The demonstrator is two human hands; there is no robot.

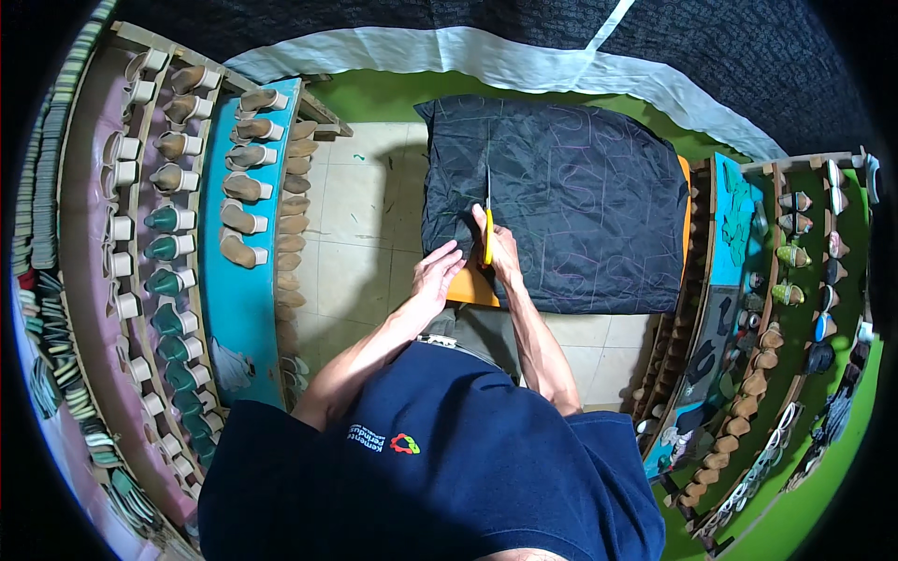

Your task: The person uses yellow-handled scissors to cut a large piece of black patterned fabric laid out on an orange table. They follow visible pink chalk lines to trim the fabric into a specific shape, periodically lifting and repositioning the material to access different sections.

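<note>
While the black cloth (599, 206) is spread over an orange tabletop (472, 290) in front of the person, a pair of yellow-handled scissors (488, 238) is gripped in the right hand (503, 252), whose fingers are closed around the handle. The blades are pointed straight away from the body, along the left part of the cloth; whether they are parted cannot be told. By the left hand (438, 274), the near left corner of the cloth is approached from the left side; its fingers are stretched out, slightly apart, and nothing is seen pinched by them. Thus the scissors are kept nearer to the right hand, with the left hand just beside. On the cloth, curved outlines are drawn in pale colours. On the dark blue shirt (440, 486), an emblem with lettering is printed. At the left, brown shoe-shaped forms (245, 187) are lined up on a blue board (234, 309).
</note>
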